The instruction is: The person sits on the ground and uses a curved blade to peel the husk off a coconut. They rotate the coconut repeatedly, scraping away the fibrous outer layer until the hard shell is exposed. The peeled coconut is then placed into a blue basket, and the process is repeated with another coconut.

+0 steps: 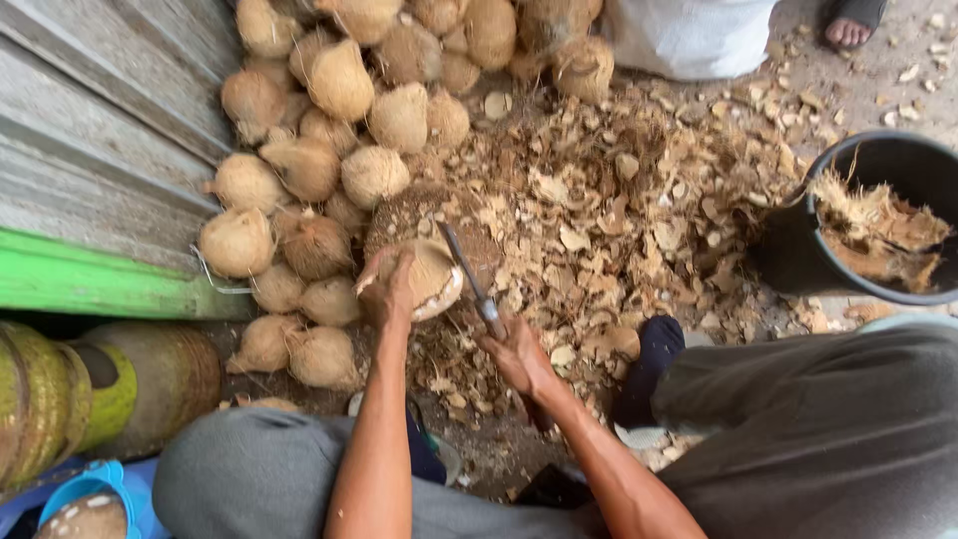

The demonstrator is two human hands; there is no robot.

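Left hand (387, 291) steadies coconut (431, 277); right hand (519, 354) seemingly grips knife (469, 279).

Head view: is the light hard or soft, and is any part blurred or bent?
Head view: soft, even daylight, no glare, only faint shadows; the blade and both hands, left and right, look slightly soft; the green board bends at the frame edge.

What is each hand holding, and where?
The left hand grips a husked coconut over its left side; the right hand holds a knife by its handle.
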